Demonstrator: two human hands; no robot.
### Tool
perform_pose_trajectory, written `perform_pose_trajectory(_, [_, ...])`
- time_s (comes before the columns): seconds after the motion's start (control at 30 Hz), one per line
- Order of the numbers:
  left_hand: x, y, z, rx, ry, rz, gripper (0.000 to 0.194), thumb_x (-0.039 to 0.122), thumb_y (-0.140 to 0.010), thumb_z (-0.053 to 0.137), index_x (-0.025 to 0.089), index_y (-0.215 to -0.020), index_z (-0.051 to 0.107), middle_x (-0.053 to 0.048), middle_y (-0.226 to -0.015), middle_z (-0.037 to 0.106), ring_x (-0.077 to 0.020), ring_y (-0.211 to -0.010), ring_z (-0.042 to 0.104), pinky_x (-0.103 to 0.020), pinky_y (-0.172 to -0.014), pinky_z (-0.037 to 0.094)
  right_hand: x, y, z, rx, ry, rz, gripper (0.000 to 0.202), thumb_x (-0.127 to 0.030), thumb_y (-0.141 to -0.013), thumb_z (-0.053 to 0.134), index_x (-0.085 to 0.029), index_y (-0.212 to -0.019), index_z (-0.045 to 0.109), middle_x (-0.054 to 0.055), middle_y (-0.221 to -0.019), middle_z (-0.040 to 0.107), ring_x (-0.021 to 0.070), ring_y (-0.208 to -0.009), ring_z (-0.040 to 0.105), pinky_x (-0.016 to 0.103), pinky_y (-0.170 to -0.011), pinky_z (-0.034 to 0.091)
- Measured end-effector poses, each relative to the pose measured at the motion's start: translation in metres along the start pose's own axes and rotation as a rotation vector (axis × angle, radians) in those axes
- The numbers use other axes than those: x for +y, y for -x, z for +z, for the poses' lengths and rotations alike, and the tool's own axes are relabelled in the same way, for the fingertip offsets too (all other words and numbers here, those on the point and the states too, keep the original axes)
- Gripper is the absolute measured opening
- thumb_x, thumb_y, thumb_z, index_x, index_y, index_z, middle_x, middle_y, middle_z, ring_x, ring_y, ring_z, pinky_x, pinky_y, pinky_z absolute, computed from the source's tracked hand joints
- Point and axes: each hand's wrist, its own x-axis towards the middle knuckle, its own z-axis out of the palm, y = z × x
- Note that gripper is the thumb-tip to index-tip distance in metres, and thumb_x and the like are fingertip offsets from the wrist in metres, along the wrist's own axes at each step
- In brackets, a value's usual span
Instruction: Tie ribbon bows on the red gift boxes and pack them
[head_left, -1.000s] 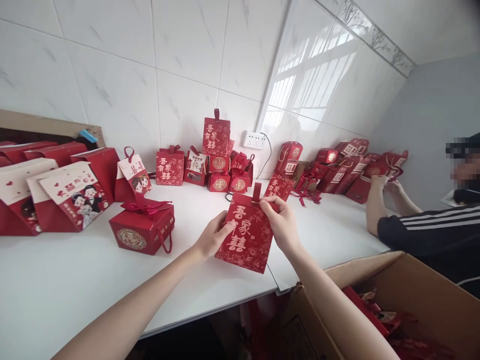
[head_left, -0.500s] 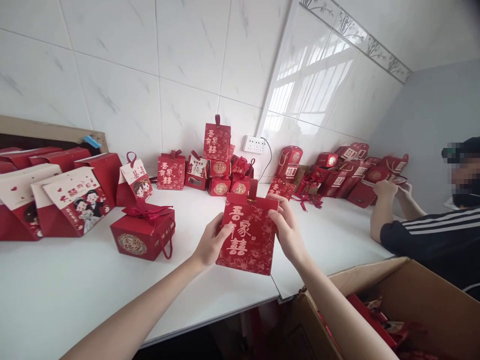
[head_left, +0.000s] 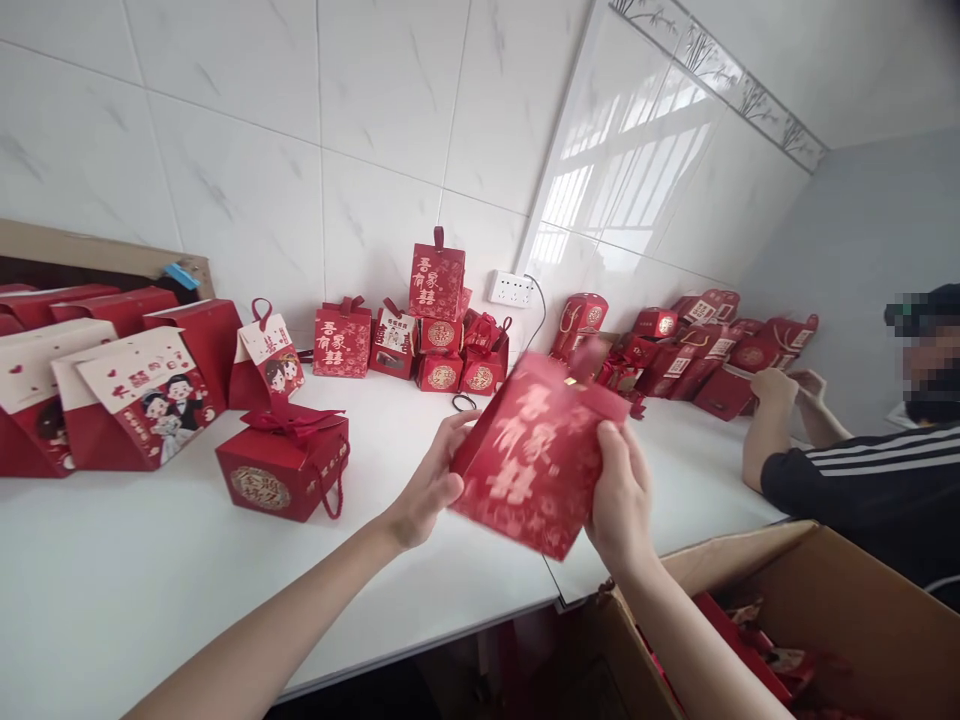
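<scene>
1. Two bare hands hold one red gift box (head_left: 536, 470) over the near part of a white table (head_left: 135, 590).
2. Right hand (head_left: 622, 490): fingers clamped on the box's right side, thumb at its front edge.
3. Left hand (head_left: 429, 490): thumb over the box's lower left corner, fingers bent against its left side, gripping it.
4. The held box tilts, its top leaning right. A ribbon loop (head_left: 589, 358) rises from the top; pale characters on the front are blurred.
5. On the table beyond the left forearm sits a red box with a bow (head_left: 281, 465), gold lettering and a rope handle.
6. Farther left stand red and cream boxes (head_left: 146, 385), one printed with a cartoon couple.
7. Along the tiled wall (head_left: 382, 110), small red boxes (head_left: 441, 372) are grouped, a taller one (head_left: 437, 282) on top. Beside them is a white power strip (head_left: 512, 288).
8. To the right are more piled red boxes (head_left: 679, 362) and another person in a dark striped sleeve (head_left: 877, 450), hands near that pile.
9. Lower right, an open cardboard carton (head_left: 847, 600) holds red items, details unclear.
</scene>
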Motion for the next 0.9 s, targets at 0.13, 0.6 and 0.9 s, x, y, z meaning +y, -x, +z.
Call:
perform_pose_trajectory(0.13, [-0.005,0.003,0.003,0.065,-0.219,0.041,0.079,0.055,-0.066,0.068,0.026,-0.129,0.030,-0.013,-0.128,0.048,-0.0281,-0.116,0.049,-0.041,-0.096,0.041,0.022,-0.001,0.002,0.209,-0.141,0.069,0.033,-0.049,-0.085,0.040,-0.024,-0.105,0.050,0.005,-0.092,0.061,0.0171,-0.075,0.059,0.028,-0.062,0.052])
perform_pose_trajectory(0.6, [0.002,-0.003,0.001,0.264,-0.079,-0.008,0.044,0.056,-0.079,0.053,0.014,-0.088,0.062,-0.003,-0.067,0.057,-0.0148,-0.060,0.053,-0.028,-0.056,0.046,0.034,0.006,-0.016,-0.300,-0.457,0.970,0.009,-0.026,-0.075,0.060,-0.018,-0.077,0.063,-0.002,-0.064,0.066,0.0086,-0.053,0.062,0.014,-0.044,0.052])
perform_pose_trajectory(0.9, [-0.003,0.002,0.012,0.174,-0.167,-0.069,0.047,0.061,-0.073,0.056,0.015,-0.083,0.062,-0.005,-0.070,0.062,-0.0150,-0.060,0.054,-0.028,-0.055,0.048,0.012,0.013,-0.049,-0.266,-0.403,1.051,0.018,-0.029,-0.081,0.053,-0.015,-0.082,0.065,0.000,-0.061,0.066,0.0089,-0.050,0.063,0.011,-0.039,0.050])
